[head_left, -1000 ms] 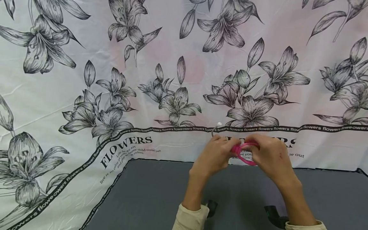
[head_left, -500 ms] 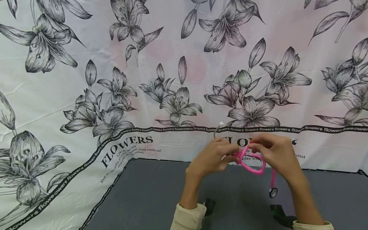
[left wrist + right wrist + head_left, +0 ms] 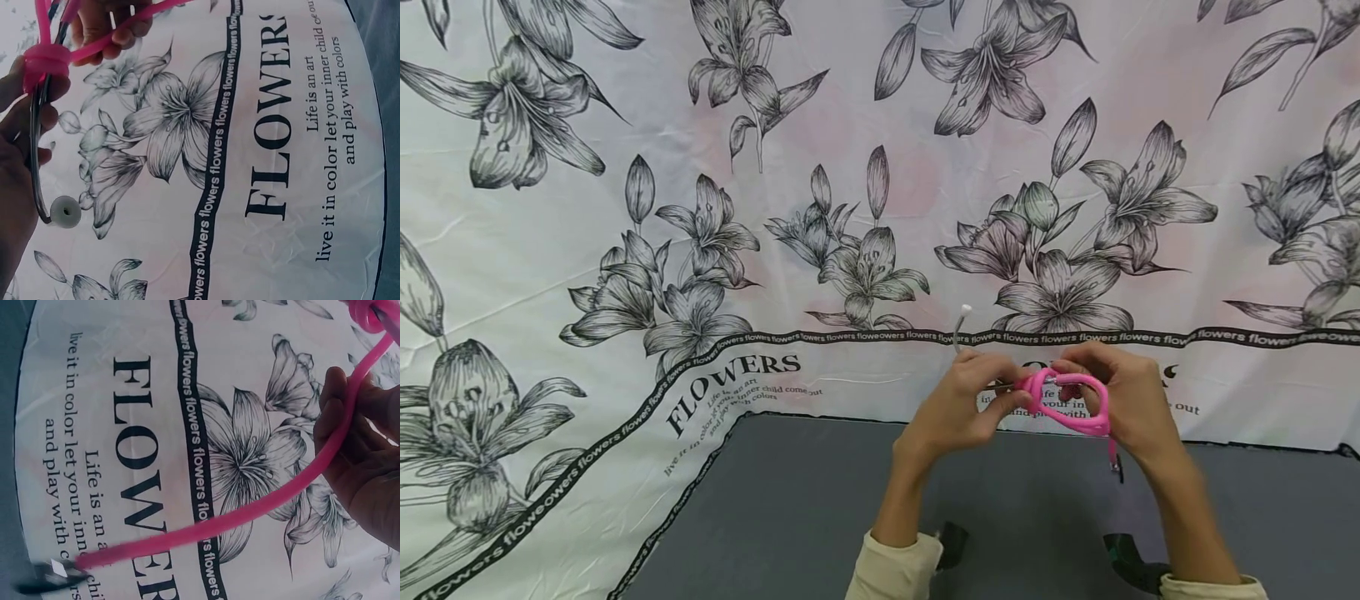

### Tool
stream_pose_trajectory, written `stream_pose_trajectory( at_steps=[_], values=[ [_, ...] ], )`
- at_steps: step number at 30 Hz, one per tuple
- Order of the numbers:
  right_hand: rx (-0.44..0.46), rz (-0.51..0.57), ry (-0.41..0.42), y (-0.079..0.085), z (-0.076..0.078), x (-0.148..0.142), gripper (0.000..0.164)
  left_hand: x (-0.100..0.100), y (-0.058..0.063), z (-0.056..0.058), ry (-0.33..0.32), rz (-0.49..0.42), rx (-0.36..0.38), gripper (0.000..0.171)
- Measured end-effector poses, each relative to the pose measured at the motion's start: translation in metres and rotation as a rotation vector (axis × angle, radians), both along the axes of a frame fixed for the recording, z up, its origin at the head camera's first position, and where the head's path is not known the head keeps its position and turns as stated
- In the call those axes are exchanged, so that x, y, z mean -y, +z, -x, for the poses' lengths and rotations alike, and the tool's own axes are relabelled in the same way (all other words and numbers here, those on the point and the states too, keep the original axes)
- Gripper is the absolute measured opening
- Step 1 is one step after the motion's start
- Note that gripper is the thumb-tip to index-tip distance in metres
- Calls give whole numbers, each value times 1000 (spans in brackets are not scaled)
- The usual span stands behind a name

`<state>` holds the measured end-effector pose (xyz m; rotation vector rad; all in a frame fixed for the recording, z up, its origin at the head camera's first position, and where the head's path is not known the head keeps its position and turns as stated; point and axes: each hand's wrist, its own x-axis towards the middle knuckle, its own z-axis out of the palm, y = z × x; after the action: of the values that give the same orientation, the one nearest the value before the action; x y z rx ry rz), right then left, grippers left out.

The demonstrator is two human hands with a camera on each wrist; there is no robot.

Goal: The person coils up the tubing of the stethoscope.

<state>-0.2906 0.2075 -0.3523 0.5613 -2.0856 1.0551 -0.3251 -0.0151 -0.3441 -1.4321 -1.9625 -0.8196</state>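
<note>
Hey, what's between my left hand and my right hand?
The head view shows a looped pink stethoscope tube between your left hand and right hand, with the flowered sheet behind it.

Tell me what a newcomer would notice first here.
The bright pink stethoscope would likely catch the eye first, its tubing looped between the left hand and the right hand, which both hold it. Next come its pale eartip, sticking out beyond the left hand, and its chestpiece, dangling below the right hand. Behind them spreads a pale cloth with large line-drawn lilies and the word FLOWERS near its edge.
</note>
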Motion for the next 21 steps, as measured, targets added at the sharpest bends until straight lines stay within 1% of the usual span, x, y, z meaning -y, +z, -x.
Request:
stream_pose_trajectory(
  at_steps=[3,6,10,12,17,19,21],
  values=[
    [20,1,29,0,2,4,13,1,0,0,17,-72,31,9],
    [63,12,27,0,4,8,9,1,1,1,36,-143,63,9],
    [142,51,78,0,6,13,16,0,1,0,51,-217,112,9],
    [184,81,118,0,7,16,18,-1,1,0,67,-248,133,10],
    [242,135,198,-1,10,21,13,-6,-2,0,150,-318,161,12],
    [242,139,228,-2,11,23,12,-8,-4,1,186,-339,163,12],
    [236,136,248,-3,13,24,15,-9,-4,1,208,-359,173,11]
  ],
)
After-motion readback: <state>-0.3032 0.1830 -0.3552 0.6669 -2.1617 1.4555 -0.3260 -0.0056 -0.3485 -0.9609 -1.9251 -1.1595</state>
